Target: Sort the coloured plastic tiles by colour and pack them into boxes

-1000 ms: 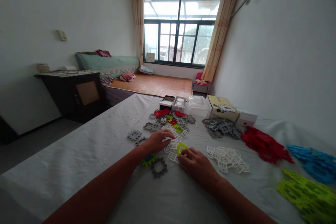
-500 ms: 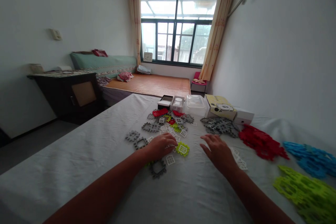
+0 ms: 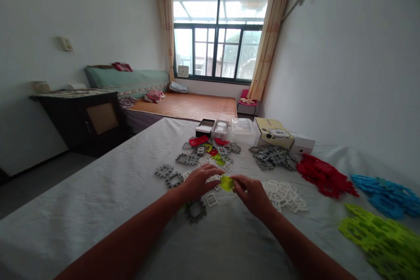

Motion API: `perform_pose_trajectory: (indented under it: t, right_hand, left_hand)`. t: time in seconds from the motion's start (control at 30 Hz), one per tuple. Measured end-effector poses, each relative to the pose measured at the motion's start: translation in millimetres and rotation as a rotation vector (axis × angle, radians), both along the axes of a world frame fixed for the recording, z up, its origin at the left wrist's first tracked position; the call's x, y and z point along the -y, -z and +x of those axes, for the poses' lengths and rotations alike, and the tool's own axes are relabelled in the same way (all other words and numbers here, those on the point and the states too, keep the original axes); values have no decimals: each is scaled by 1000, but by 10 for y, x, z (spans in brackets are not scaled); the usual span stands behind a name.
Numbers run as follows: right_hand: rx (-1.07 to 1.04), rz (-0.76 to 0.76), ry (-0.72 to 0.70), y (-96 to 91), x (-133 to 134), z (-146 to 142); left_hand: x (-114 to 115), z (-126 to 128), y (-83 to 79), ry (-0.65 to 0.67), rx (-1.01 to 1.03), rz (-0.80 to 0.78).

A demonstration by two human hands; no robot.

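Yellow-green toothed tile (image 3: 226, 183) drew both hands together

Half a second earlier the tile had lain flat with a white lattice window on it, while the right hand (image 3: 252, 190) hung over the white window heap (image 3: 285, 195). From where I stood, I saw that hand had now come back in: its fingers were pinched on the tile's right edge, and the tile looked tipped up over the middle of the cloth-covered desk (image 3: 131, 175), directly between the hands. I took it that the work had narrowed to this single tile, handled from both sides. The left hand (image 3: 201, 181) had stayed nearly where it was, fingertips at the tile's left edge; whether they clamped it or merely met it, I couldn't tell. Nor could I make out the window on the tile any more.

Then I counted. One tile sat between the hands, and one loose lattice window (image 3: 211, 200) lay just nearer than it. Three grey toothed pieces (image 3: 164, 170) showed around the left hand and wrist. The mixed cluster beyond had two larger red pieces (image 3: 198, 141); its greys overlapped too much to number. To the right were five heaps: the white one, a grey heap (image 3: 274, 157), a red heap (image 3: 324, 177), a blue heap (image 3: 387, 194) and a yellow-green heap (image 3: 383, 236), their pieces uncountable. Five containers lined the far edge: black box (image 3: 203, 134), small pale box (image 3: 219, 136), clear plastic tub (image 3: 244, 139), yellow printed carton (image 3: 274, 133), plain white box (image 3: 303, 143).
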State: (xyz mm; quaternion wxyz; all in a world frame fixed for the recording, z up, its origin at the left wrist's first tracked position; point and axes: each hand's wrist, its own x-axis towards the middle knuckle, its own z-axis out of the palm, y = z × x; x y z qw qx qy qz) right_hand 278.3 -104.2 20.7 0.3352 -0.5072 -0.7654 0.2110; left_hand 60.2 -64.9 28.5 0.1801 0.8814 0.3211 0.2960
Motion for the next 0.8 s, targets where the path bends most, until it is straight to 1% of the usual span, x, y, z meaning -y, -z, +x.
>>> perform_pose_trajectory:
  t: [0.07, 0.1, 0.2, 0.27, 0.37, 0.4, 0.47, 0.57, 0.7, 0.8]
  right_hand:
    - [-93, -83, -22, -1, 7, -18]
    - [-115, -95, -15, 4, 6, -25]
    - [-113, -54, 71, 35, -17, -17]
    - [-103, -9, 106, 66, -38, 2]
    - [-35, 59, 59, 117, -50, 1]
    - [20, 87, 22, 131, -47, -13]
    - [164, 148, -51, 152, -33, -54]
    - [368, 191, -120, 160, -8, -115]
    - [524, 213, -131, 128, 15, -131]
    - [591, 264, -73, 70, 11, -38]
  left_hand:
    - [12, 22, -1, -10, 74, -114]
    - [13, 26, -2, -9, 102, -170]
    - [-17, 3, -24, -16, 158, -275]
    - [-71, -51, -54, -60, 204, -292]
    - [-190, -187, -107, -221, 235, -207]
    - [-231, -242, -122, -281, 206, -165]
    - [-301, -349, -140, -371, 85, -112]
    - [-354, -469, -138, -448, -131, -95]
    - [-348, -521, -100, -538, -301, -24]
    - [-347, -522, -70, -569, -382, 11]
